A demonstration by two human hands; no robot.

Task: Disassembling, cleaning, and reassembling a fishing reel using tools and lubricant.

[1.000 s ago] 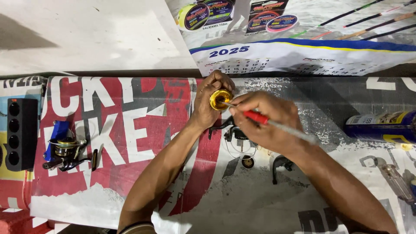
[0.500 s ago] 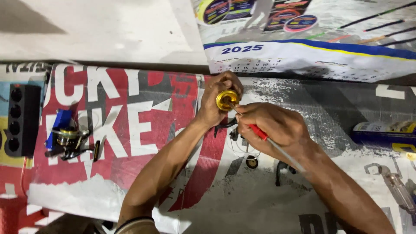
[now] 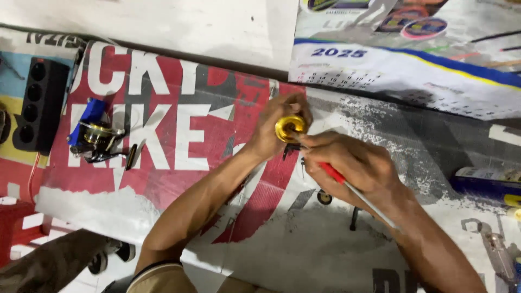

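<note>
My left hand [image 3: 274, 133] pinches the gold ring-shaped part [image 3: 290, 128], held just above the printed banner [image 3: 179, 135], fingers curled round its rim. My right hand [image 3: 355, 168] grips the red-handled thin tool [image 3: 347, 184]. Tool's long axis runs from 4 o'clock up to 10 o'clock, tip at the ring's opening. Ring sits at 10 o'clock from right hand, touching left.

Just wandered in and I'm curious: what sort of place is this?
Probably a small fishing-reel repair bench. A fishing reel lies on the printed banner, loose small parts sit nearby, and the hands work on a gold spool.
</note>
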